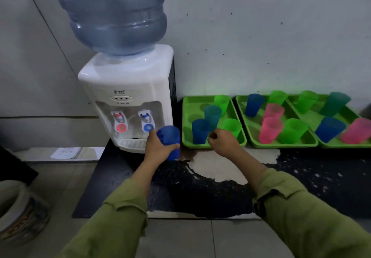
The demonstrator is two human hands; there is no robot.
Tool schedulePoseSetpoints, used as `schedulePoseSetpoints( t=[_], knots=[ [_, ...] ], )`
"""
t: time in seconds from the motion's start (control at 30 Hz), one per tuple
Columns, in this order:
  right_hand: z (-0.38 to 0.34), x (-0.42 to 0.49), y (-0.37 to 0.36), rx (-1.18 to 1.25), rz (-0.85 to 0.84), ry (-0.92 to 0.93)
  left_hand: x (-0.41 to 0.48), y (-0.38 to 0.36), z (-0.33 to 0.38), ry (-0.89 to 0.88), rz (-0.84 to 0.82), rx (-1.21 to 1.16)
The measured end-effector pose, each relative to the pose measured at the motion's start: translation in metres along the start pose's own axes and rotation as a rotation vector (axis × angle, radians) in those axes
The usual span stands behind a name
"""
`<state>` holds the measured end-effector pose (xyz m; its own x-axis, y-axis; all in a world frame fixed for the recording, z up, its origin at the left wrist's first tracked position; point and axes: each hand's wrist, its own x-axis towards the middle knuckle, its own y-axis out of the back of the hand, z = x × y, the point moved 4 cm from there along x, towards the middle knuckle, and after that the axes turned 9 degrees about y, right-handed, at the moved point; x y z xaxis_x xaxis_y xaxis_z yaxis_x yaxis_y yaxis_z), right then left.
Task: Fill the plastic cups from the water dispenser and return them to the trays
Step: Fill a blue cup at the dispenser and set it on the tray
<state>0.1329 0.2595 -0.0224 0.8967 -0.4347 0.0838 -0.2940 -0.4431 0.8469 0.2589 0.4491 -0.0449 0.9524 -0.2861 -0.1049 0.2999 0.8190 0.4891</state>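
The white water dispenser (pixel 128 101) stands at the left with a blue bottle on top, a red tap and a blue tap (pixel 147 122). My left hand (pixel 158 147) grips a dark blue plastic cup (pixel 169 137), held just right of the drip tray (pixel 132 143) and below the blue tap. My right hand (pixel 222 143) is at the front of the left green tray (pixel 188 105), its fingers closed around the bottom of a teal cup (pixel 212 116) that leans slightly. A blue cup (pixel 199 131) and two green cups stand in the same tray.
Two more green trays (pixel 309 140) (pixel 359 144) to the right hold several blue, green, pink and teal cups. All sit on a dark counter (pixel 200 187) with a worn pale patch. A wall runs behind. A bucket (pixel 22 211) stands on the floor at the lower left.
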Motion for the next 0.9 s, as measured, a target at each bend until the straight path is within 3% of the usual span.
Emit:
schedulePoseSetpoints(
  t=[0.37, 0.57, 0.9],
  knots=[
    [0.04, 0.071, 0.041, -0.035, 0.072, 0.018, 0.063, -0.047, 0.114, -0.145, 0.031, -0.088],
    [0.075, 0.124, 0.043, -0.053, 0.082, 0.013, 0.129, -0.105, 0.138, -0.082, -0.012, -0.148],
    [0.138, 0.178, 0.03, -0.02, 0.07, -0.09, 0.213, -0.174, 0.107, 0.144, 0.045, -0.213]
  ],
)
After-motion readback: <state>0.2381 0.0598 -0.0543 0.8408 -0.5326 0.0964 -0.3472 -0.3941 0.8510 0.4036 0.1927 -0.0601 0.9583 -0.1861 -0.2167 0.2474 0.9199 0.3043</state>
